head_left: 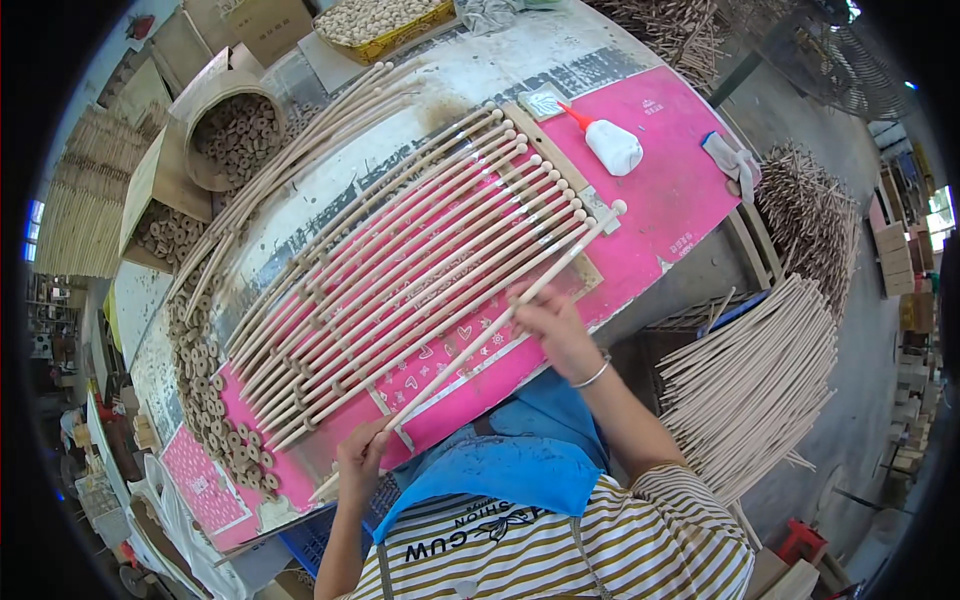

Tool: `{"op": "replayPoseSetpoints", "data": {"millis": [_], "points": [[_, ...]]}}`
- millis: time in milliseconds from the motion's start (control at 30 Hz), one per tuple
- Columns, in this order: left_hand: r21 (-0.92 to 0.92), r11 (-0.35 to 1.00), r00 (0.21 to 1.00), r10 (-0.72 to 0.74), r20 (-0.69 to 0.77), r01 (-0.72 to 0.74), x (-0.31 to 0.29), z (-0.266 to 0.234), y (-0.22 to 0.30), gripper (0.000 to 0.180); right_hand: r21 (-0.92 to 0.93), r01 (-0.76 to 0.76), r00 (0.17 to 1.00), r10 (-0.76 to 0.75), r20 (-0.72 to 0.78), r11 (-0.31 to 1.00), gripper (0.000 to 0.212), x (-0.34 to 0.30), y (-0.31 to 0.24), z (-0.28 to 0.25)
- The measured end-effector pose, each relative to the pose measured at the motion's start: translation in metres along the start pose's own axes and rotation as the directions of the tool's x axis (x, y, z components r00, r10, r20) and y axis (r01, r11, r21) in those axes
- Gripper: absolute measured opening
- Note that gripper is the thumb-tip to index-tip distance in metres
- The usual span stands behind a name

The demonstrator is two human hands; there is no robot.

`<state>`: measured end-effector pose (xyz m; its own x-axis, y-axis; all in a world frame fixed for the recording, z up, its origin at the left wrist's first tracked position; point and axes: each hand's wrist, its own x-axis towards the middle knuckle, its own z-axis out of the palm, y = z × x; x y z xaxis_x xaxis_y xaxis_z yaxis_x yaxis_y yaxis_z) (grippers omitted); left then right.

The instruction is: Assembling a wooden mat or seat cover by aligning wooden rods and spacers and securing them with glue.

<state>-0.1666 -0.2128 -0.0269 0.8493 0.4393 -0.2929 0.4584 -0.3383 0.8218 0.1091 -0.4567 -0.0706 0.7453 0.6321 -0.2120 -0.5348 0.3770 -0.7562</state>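
Note:
Slanting across the near side of the table is a pale wooden rod [460,358] with a small ball on its far right end. My left hand [362,452] is closed round its lower left part. My right hand [556,328] pinches it further up, below the ball. Beyond it lie several similar ball-ended rods [430,236] side by side, their balls at the upper right against a wooden strip [545,143]. Toward their lower left ends, wooden rings [302,366] sit on some rods. Many loose rings [205,385] are heaped along the table's left.
A white glue bottle [613,148] with a red nozzle lies on the pink sheet [665,120], near a glove [735,168]. Plain rods [765,365] are stacked at right. At the back are a yellow basket [405,38] of balls and a round container [192,150] of rings.

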Motion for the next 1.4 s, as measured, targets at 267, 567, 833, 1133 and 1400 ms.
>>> {"op": "replayPoseSetpoints", "data": {"millis": [267,567,833,1133,1400], "points": [[-0.140,0.979,0.985,-0.134,0.112,0.149,-0.002,-0.039,-0.020,0.016,-0.006,0.055,0.998,-0.055,-0.026,0.998,0.040,0.009,-0.031,-0.019],[-0.178,0.971,0.987,-0.156,0.044,0.161,0.003,-0.035,0.000,0.009,-0.036,0.080,0.995,-0.082,-0.049,0.996,0.037,0.006,-0.035,-0.027],[0.122,0.991,0.994,0.068,-0.087,-0.057,0.006,-0.026,-0.010,0.016,-0.222,0.081,0.973,-0.125,-0.194,0.972,0.027,0.001,-0.026,-0.038],[0.193,0.976,0.975,0.138,-0.174,-0.104,0.008,-0.007,-0.010,0.017,-0.229,-0.080,0.964,0.017,-0.265,0.970,0.033,-0.014,-0.050,-0.042],[0.279,0.946,0.950,0.228,-0.212,-0.165,0.019,0.007,-0.003,0.016,-0.418,-0.118,0.920,-0.058,-0.387,0.901,0.032,-0.005,-0.056,-0.046]]}}
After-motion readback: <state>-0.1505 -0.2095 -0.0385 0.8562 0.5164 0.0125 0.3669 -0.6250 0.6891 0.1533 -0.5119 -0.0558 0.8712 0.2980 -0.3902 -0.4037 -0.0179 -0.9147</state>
